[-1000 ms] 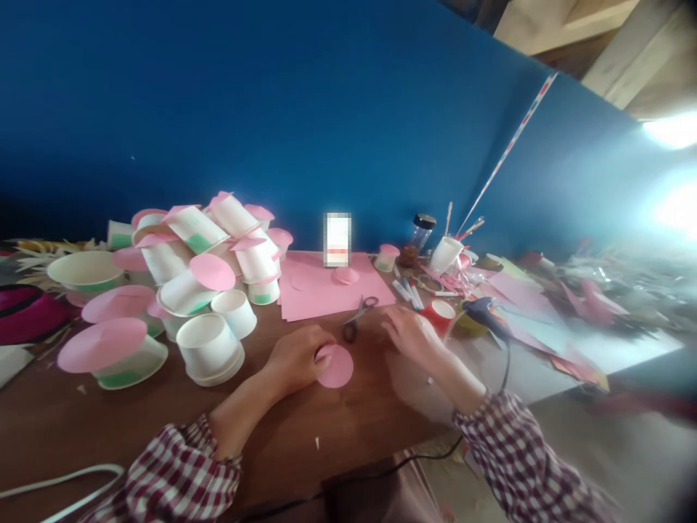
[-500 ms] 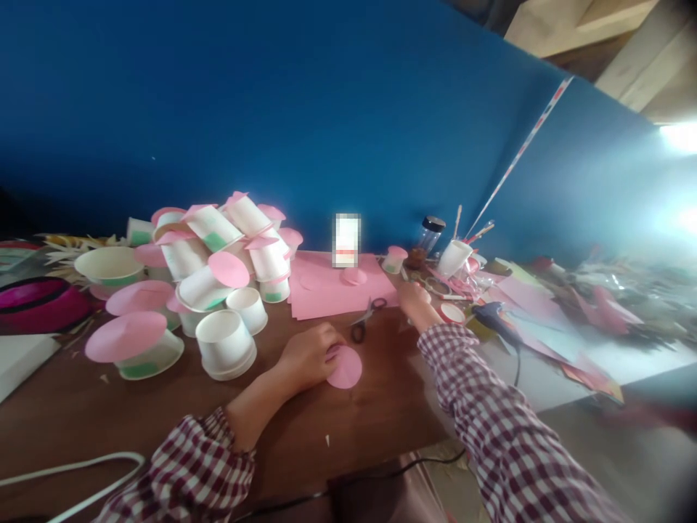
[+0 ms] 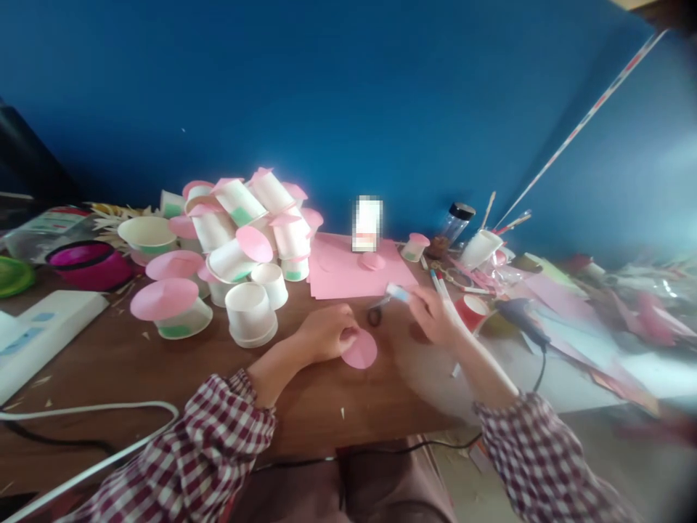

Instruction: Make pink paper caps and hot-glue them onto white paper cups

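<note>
My left hand (image 3: 328, 333) is closed in a pinch on a pink paper circle (image 3: 360, 351), low over the brown table. A faint crease crosses the circle. In my right hand (image 3: 433, 314) is a small white and light-blue tube (image 3: 398, 293), its end pointing left; motion blurs it, so its kind is unclear. Between the hands lie scissors (image 3: 375, 316), partly covered by the tube and blurred. Left of my left hand stand white paper cups (image 3: 251, 316), mouths or bases up. Behind them is a pile of cups (image 3: 239, 203) with pink paper tops.
Pink paper sheets (image 3: 332, 283) lie at the back, bearing a small pink round piece (image 3: 372, 261). To the right are a jar (image 3: 453, 225), a white cup with brushes (image 3: 480, 249), a red-faced cup (image 3: 473, 311) and a dark corded tool (image 3: 523, 319). A white power strip (image 3: 51, 341) lies left.
My right hand has come back from the clutter at the right, bringing the white and light-blue tube toward the pink circle. My left hand keeps its pinch. The camera view has shifted.
</note>
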The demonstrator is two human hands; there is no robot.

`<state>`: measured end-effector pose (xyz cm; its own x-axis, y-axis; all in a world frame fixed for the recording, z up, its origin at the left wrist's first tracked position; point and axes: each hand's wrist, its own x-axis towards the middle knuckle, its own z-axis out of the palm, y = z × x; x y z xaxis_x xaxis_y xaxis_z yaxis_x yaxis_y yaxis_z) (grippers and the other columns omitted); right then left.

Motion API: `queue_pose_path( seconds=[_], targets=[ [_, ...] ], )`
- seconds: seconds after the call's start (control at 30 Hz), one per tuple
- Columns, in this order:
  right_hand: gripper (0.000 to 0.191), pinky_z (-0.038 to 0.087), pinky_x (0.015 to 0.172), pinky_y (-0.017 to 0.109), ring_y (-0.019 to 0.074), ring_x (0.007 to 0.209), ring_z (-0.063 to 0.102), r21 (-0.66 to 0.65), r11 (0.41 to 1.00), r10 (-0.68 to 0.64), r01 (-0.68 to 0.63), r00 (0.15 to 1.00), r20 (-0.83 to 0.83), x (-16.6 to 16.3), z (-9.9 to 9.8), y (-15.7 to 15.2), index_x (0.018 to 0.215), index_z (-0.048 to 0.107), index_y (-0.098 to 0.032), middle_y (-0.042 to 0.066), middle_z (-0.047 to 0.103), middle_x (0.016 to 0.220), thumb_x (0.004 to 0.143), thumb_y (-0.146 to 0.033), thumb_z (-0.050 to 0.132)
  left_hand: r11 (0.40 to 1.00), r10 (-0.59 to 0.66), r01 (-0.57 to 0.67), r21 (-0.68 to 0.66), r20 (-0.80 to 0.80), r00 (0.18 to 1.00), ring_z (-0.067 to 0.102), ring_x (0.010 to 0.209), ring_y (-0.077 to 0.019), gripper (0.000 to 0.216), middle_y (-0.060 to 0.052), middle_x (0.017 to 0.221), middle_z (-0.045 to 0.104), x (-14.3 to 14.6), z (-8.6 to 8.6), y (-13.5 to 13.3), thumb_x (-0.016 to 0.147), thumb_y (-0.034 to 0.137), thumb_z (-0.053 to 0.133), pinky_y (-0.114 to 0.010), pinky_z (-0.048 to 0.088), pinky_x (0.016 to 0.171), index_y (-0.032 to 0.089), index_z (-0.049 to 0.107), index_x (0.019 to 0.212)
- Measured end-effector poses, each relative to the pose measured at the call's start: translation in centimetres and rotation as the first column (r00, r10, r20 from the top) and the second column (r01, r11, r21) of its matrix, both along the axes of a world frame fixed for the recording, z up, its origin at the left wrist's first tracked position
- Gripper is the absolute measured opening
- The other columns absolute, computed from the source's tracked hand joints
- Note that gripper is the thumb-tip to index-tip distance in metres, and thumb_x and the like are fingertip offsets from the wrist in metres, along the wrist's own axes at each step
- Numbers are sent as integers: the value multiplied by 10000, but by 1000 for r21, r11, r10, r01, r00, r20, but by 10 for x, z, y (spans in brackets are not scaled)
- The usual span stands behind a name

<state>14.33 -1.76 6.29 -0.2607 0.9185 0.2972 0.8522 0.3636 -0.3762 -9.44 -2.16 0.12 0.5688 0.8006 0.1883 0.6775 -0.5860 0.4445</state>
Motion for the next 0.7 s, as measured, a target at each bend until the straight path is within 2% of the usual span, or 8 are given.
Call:
queue_pose_path(
  seconds=[0.03, 0.1, 0.2, 0.33, 0.4, 0.47, 0.57, 0.7],
  targets=[
    [296, 451, 750, 291, 199, 854, 617, -51, 995, 82, -87, 992, -93, 0, -4, -12, 1072, 612, -193, 63, 669, 979, 900, -293, 393, 1000, -20, 20, -4, 7, 1000, 589, 759, -147, 215, -13, 943, 630, -1, 0, 0, 820, 293, 487, -260, 403, 638, 243, 691, 868],
    [258, 447, 661, 258, 167, 755, 601, -124, 978, 129, -165, 959, -251, -2, -13, -31, 1054, 603, -202, 40, 668, 928, 882, -313, 446, 999, -49, 49, -10, 20, 999, 586, 749, -137, 211, -8, 949, 633, -2, 1, 1, 817, 290, 496, -254, 399, 639, 241, 696, 863],
    [190, 405, 532, 233, 135, 596, 534, -224, 954, 94, -200, 907, -410, -8, -25, -48, 950, 607, -198, 8, 639, 753, 829, -330, 544, 999, -42, 42, 0, 25, 999, 583, 757, -139, 211, -10, 942, 637, -2, 2, 0, 815, 308, 508, -253, 394, 636, 231, 701, 851],
    [205, 396, 521, 231, 123, 560, 490, -244, 950, 32, -193, 840, -541, -20, -36, -55, 896, 605, -176, 0, 591, 669, 867, -352, 501, 1000, -12, 12, 10, 11, 1000, 582, 762, -143, 212, -12, 941, 639, 0, 0, 0, 805, 327, 522, -258, 394, 631, 219, 700, 841],
    [216, 399, 538, 229, 123, 572, 491, -203, 969, 15, -140, 856, -517, -26, -39, -56, 875, 588, -174, 5, 590, 688, 893, -348, 461, 1000, -10, 10, 14, 9, 1000, 582, 766, -143, 214, -9, 945, 639, 1, -1, 0, 807, 326, 517, -259, 400, 637, 220, 701, 838],
    [193, 416, 592, 237, 135, 625, 521, -133, 983, 60, -129, 901, -430, -30, -41, -59, 870, 572, -180, 17, 601, 740, 899, -330, 454, 1000, -1, 1, 12, 8, 1000, 582, 766, -140, 218, -5, 954, 640, 1, -2, 0, 809, 326, 512, -258, 405, 640, 224, 702, 841],
    [150, 429, 691, 265, 169, 728, 560, -36, 980, 182, -198, 948, -262, -34, -42, -62, 881, 557, -188, 42, 610, 812, 894, -298, 457, 1000, 16, -16, 2, -1, 1000, 583, 760, -140, 230, 1, 962, 644, 1, -2, 1, 814, 337, 502, -258, 409, 632, 232, 703, 853],
    [159, 419, 660, 270, 185, 717, 559, -18, 968, 247, -249, 965, -87, -38, -42, -62, 868, 542, -193, 50, 595, 790, 904, -304, 433, 1000, 20, -20, -11, -20, 1000, 585, 768, -142, 239, -2, 971, 647, 1, -1, 0, 815, 339, 498, -254, 412, 638, 234, 705, 875]
  ],
)
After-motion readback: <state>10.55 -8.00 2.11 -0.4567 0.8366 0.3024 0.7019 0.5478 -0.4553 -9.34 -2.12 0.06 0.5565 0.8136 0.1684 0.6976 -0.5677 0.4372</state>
